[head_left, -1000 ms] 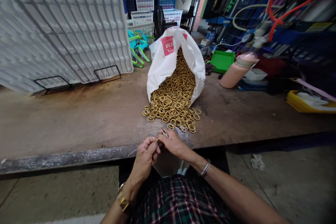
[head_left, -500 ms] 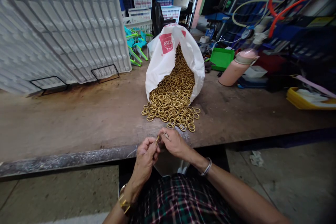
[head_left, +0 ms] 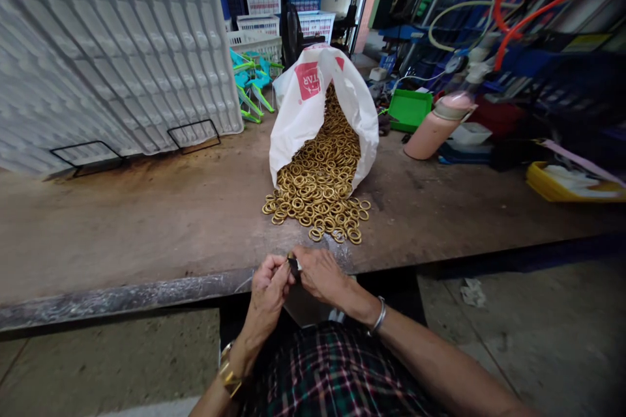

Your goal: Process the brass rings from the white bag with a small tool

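Note:
At the table's front edge my two hands meet over my lap. My left hand (head_left: 268,290) is closed, its thumb and fingers pinching a brass-coloured ring (head_left: 291,255), mostly hidden by the fingers. Closed too, my right hand (head_left: 323,277) comes against the ring from the right. Between the hands a small dark piece with a pale, shiny part (head_left: 294,265) shows; its kind is too small to tell. Just beyond the hands, a heap of brass-coloured rings (head_left: 317,189) spills from a white plastic bag (head_left: 296,120) lying on its side.
The wooden table (head_left: 161,221) runs across the view. Ribbed white panels (head_left: 147,45) stand at left, with teal and green plastic pieces (head_left: 254,81) beside them. On the right are a green tray (head_left: 411,109), a pink bottle (head_left: 433,133) and a yellow tray (head_left: 548,184).
My right hand has turned over the ring and shifted slightly down, so a dark piece now shows between the hands. My left hand has barely moved. The view has shifted slightly.

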A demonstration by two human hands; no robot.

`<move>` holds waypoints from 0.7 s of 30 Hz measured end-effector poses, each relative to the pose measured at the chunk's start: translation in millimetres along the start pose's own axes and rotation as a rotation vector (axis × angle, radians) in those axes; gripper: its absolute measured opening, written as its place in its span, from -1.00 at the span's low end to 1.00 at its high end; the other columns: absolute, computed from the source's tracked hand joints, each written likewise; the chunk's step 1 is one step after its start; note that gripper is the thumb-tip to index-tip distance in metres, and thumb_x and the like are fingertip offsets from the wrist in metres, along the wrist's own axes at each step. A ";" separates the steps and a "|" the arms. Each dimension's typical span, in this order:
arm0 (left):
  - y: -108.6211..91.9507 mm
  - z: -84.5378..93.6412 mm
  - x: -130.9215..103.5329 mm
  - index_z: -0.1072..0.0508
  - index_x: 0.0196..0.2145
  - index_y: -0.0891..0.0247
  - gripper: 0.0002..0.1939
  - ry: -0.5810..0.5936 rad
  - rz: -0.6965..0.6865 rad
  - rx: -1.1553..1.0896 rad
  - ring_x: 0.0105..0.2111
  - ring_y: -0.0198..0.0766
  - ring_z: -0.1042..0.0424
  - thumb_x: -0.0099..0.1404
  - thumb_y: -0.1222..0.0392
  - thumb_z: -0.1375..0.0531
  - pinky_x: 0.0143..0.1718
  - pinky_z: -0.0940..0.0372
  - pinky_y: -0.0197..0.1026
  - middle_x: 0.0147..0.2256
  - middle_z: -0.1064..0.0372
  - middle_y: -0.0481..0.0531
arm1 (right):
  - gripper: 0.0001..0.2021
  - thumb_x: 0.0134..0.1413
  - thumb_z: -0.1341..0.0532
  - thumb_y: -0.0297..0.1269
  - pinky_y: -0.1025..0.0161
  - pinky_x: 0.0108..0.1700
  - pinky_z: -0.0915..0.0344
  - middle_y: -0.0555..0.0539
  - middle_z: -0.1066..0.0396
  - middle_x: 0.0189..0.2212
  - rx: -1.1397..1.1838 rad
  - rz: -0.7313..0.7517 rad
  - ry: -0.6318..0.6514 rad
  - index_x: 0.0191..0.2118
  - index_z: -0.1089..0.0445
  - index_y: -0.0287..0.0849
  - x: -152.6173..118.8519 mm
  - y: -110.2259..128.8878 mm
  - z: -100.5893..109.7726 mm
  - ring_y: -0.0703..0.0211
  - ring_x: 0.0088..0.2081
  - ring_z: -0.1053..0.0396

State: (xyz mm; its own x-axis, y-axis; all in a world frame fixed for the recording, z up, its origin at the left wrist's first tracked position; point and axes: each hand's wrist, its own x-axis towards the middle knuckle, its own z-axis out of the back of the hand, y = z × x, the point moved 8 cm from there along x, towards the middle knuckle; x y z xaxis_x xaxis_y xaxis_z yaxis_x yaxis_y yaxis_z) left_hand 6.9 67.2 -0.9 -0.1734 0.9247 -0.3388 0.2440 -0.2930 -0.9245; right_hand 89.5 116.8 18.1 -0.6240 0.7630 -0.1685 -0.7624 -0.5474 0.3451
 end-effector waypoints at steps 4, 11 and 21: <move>-2.6 -6.2 -11.7 -0.27 -0.48 0.25 -0.71 0.076 0.048 -0.035 -0.70 -0.51 -0.04 0.12 -0.04 -0.18 -0.69 0.07 -0.42 -0.62 -0.18 -0.16 | -0.75 -0.01 0.01 -0.49 0.28 -0.40 -0.06 -0.16 -0.44 -0.37 -0.043 -0.091 -0.015 -0.16 -0.24 -0.24 3.8 -13.0 2.0 0.11 -0.36 -0.39; -0.3 -16.4 -15.4 -0.29 -0.49 0.28 -0.71 0.119 0.157 -0.342 -0.67 -0.50 -0.11 0.08 0.00 -0.22 -0.70 0.02 -0.42 -0.57 -0.25 -0.10 | -0.78 0.05 0.01 -0.44 0.29 -0.33 -0.07 -0.10 -0.43 -0.25 -0.067 -0.243 -0.243 -0.14 -0.20 -0.16 -0.4 -47.9 23.4 0.14 -0.27 -0.38; 1.3 -19.1 -4.2 -0.34 -0.36 0.27 -0.76 0.140 0.220 -0.534 -0.62 -0.43 -0.26 0.01 0.19 -0.28 -0.70 -0.05 -0.41 -0.53 -0.33 -0.06 | -0.81 0.06 0.01 -0.41 0.28 -0.37 -0.02 -0.06 -0.43 -0.28 -0.085 -0.291 -0.293 -0.18 -0.20 -0.13 0.0 -57.3 26.7 0.14 -0.32 -0.38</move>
State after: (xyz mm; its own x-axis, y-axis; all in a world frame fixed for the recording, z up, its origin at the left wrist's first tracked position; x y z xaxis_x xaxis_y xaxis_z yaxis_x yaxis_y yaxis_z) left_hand 26.2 67.6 2.7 0.0543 0.8901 -0.4526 0.7122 -0.3522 -0.6072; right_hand 137.7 157.4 23.0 -0.3148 0.9488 0.0261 -0.9187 -0.3115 0.2428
